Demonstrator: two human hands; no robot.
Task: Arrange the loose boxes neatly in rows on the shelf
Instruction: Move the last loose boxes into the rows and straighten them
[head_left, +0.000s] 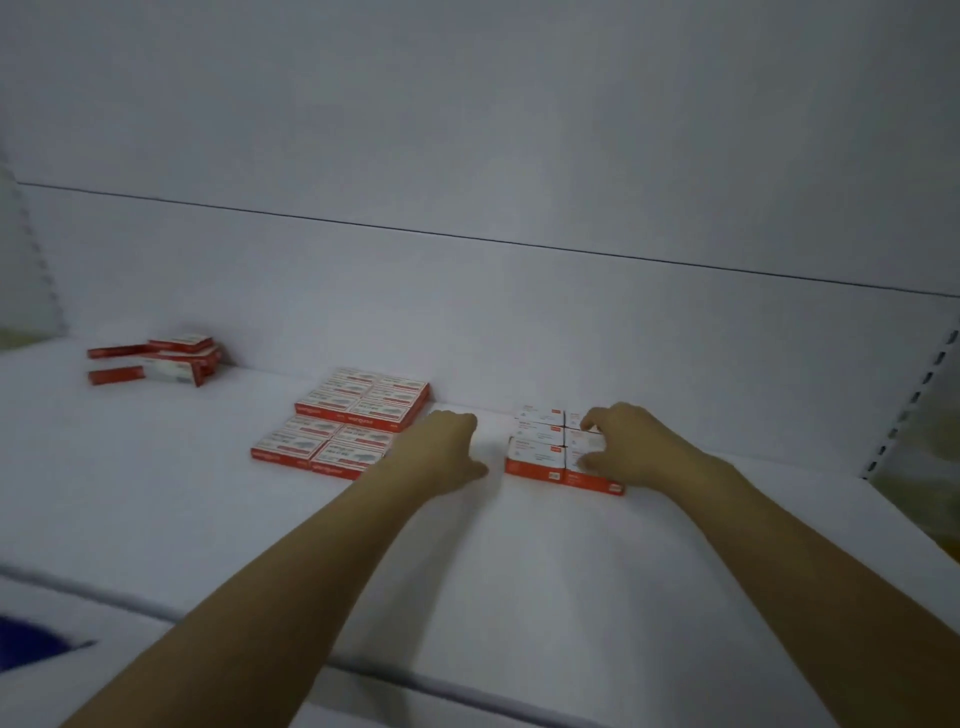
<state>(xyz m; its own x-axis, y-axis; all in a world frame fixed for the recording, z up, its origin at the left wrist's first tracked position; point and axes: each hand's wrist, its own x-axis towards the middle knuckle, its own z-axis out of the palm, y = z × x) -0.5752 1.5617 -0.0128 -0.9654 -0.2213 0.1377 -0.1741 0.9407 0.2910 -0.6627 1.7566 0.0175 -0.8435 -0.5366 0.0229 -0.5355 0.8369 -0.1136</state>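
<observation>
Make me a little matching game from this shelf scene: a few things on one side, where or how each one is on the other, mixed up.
Things:
1. messy pile of boxes
2. middle block of boxes
3. right hand
4. left hand

Places or states:
A. on the bare shelf between two box groups
B. far left, near the back wall
C. fingers on the right-hand block of boxes
D. flat in tidy rows, centre of shelf

Pairs: 1-B, 2-D, 3-C, 4-A

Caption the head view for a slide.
Right hand on a neat block of red-and-white cardboard boxes; left hand beside it on the white shelf.
</observation>
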